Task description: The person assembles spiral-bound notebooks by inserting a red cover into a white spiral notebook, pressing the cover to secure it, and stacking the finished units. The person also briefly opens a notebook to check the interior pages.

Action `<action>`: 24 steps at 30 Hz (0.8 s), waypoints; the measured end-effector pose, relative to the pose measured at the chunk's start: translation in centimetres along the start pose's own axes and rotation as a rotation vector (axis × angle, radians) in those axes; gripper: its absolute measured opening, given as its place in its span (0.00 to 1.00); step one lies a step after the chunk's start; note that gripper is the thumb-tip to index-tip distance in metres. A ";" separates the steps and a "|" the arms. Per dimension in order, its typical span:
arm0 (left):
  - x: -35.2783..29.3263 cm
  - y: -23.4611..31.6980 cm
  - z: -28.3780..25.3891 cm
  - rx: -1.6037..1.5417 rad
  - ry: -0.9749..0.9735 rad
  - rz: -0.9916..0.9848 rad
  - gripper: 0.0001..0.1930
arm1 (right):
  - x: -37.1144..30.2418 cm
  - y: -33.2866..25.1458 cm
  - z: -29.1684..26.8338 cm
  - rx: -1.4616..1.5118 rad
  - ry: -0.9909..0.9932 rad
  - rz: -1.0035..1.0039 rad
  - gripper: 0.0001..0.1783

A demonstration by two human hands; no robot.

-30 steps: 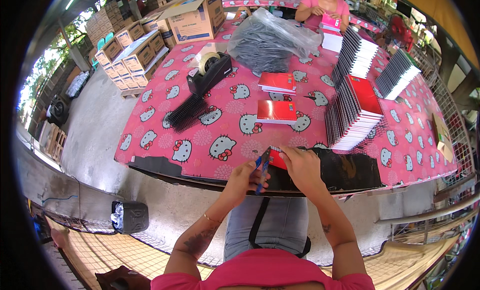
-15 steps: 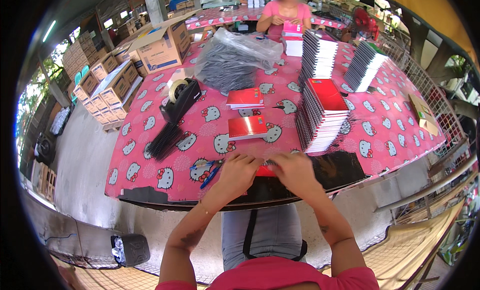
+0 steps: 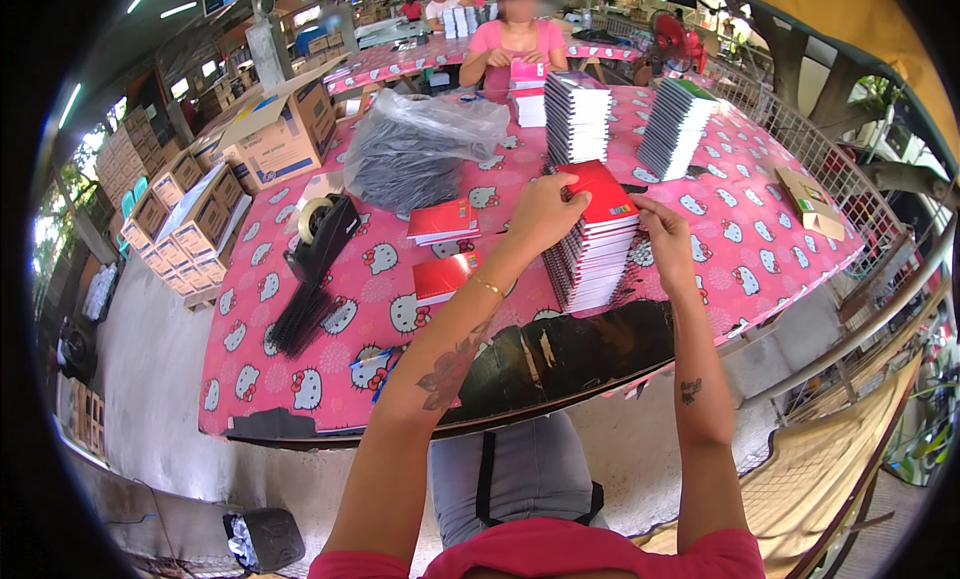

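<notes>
Both hands moved up from the near table edge to the stack (image 3: 592,244) since half a second ago; left hand (image 3: 543,211) and right hand (image 3: 665,241) each pinch a side of the red top book (image 3: 605,191), fingers closed on its edges. Best to square it over the stack before letting go, judging by the lean; two loose red books (image 3: 443,247) lie left, well apart; taller stacks (image 3: 577,117) behind, table rim (image 3: 800,299) right, both with room.
</notes>
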State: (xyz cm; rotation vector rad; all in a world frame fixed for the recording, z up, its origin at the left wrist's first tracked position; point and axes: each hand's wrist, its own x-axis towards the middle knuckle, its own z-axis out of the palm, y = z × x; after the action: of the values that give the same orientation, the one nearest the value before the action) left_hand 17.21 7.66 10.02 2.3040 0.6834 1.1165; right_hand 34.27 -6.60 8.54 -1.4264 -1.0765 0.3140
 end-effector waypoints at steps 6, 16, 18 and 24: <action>-1.7 1.2 -1.2 -0.209 0.098 -0.106 0.24 | -1.5 -0.2 -0.7 0.114 0.099 -0.027 0.21; -18.9 -15.9 -7.7 0.576 -0.029 0.195 0.15 | -14.6 -1.2 4.3 0.097 -0.009 -0.329 0.08; -18.2 -12.8 -8.1 0.532 -0.006 0.168 0.17 | -15.8 -0.4 7.1 0.112 -0.147 -0.334 0.11; -21.3 -4.8 -7.7 0.432 -0.103 0.313 0.18 | -16.7 4.2 13.2 0.054 -0.159 -0.065 0.19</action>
State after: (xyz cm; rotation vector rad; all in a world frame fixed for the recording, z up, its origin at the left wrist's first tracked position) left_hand -1.63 -0.36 -0.79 2.8945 0.5813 1.0505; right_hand 17.36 -9.88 -4.65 -1.3321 -1.2322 0.4120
